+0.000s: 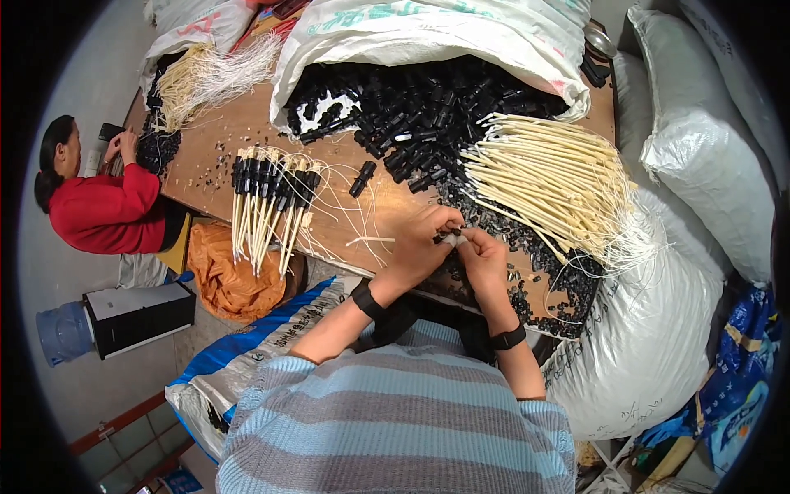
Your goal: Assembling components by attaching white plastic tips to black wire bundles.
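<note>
Both hands meet at the table's front edge, fingers closed. My left hand [423,245] pinches a small black plastic part [442,236]. My right hand [485,262] presses its fingertips against the left ones; a whitish bit shows there, and what the right fingers grip is too small to make out. Beside my left hand lies a single cream-sleeved wire [370,240]. Small black pieces [527,230] are scattered around my right hand. Ahead of the hands, black plastic connector housings [428,107] spill from a white woven sack [428,33].
Cream-sleeved wires [543,177] lie in a large bundle at right. Sleeved wires with black housings [267,193] lie at left on the wooden table [222,136]. Full white sacks [699,123] crowd the right side. A person in red [111,206] works at the far left, near an orange bag [234,276].
</note>
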`<act>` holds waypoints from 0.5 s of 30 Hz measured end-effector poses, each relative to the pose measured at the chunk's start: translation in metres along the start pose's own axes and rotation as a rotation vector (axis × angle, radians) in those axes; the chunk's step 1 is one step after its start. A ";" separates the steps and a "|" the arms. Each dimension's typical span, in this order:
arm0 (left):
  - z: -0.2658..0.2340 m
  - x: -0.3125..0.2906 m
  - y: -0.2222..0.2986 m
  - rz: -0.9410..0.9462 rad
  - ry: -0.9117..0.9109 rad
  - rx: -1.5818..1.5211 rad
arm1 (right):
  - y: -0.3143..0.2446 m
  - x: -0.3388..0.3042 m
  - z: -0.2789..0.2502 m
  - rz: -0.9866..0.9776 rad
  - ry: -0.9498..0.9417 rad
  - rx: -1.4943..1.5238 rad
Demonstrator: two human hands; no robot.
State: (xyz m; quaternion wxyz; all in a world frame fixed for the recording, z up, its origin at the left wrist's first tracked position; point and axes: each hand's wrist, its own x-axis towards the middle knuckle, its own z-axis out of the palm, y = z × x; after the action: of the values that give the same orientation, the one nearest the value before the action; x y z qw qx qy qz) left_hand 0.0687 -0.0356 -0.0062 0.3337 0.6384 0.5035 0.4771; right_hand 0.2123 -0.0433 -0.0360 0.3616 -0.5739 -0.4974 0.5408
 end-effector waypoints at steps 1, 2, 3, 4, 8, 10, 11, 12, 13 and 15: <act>-0.002 0.000 -0.001 0.034 0.014 0.075 | -0.014 -0.004 -0.001 0.054 -0.049 0.141; -0.004 -0.001 -0.003 0.069 0.028 0.151 | -0.021 -0.006 0.000 0.109 -0.097 0.282; -0.003 0.000 -0.002 0.069 0.028 0.150 | -0.022 -0.006 0.001 0.109 -0.096 0.281; -0.003 0.001 0.000 0.051 0.033 0.112 | -0.022 -0.005 0.002 0.107 -0.066 0.309; -0.006 0.000 -0.006 -0.212 -0.041 0.059 | -0.014 -0.003 0.000 -0.034 -0.008 0.160; -0.009 -0.002 -0.017 -0.170 -0.048 0.058 | -0.020 -0.007 0.003 -0.113 0.010 0.020; -0.009 -0.003 -0.020 -0.126 -0.057 0.057 | -0.022 -0.009 0.004 -0.193 0.031 -0.119; -0.009 -0.003 -0.018 -0.125 -0.057 0.057 | -0.022 -0.009 0.003 -0.193 0.031 -0.119; -0.010 -0.002 -0.014 -0.170 -0.034 0.008 | -0.021 -0.009 0.003 -0.203 0.050 -0.141; -0.011 -0.003 -0.012 -0.213 -0.010 -0.041 | -0.021 -0.009 0.002 -0.216 0.068 -0.162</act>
State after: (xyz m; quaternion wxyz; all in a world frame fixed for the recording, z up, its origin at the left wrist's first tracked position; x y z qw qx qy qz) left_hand 0.0546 -0.0357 -0.0144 0.3980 0.5767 0.5569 0.4460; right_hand 0.2069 -0.0475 -0.0135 0.3869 -0.5624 -0.5857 0.4369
